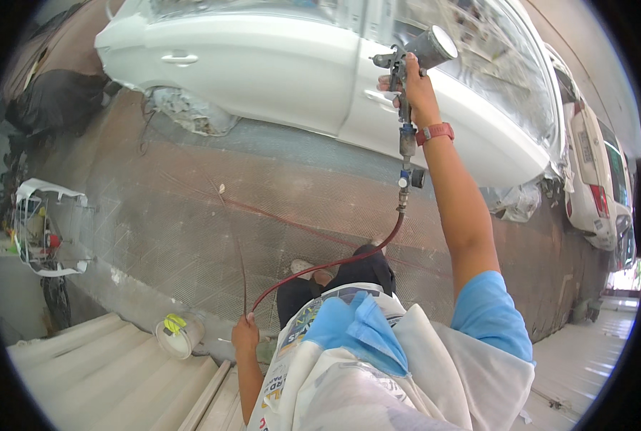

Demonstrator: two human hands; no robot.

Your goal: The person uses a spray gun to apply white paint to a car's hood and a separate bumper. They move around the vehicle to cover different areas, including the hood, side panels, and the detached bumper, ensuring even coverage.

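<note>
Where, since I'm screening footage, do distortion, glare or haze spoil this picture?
Head view: fisheye bowing curves the near white car, and a black rim cuts the corners; glare washes out a patch far right; the floor looks hazy; the spray gun reads fairly clearly.

Seen from the left of two wide fisheye cameras worn on a person's head, the view faces steeply down and forward. The wearer's loose white-and-light-blue shirt (414, 384) lies nearest, filling the lower middle. Beyond it spread the dusty reddish-grey patterned floor (170, 237) and, farther ahead, a glossy white car (256, 72), cropped by the top edge, its lines bowing outward.
</note>
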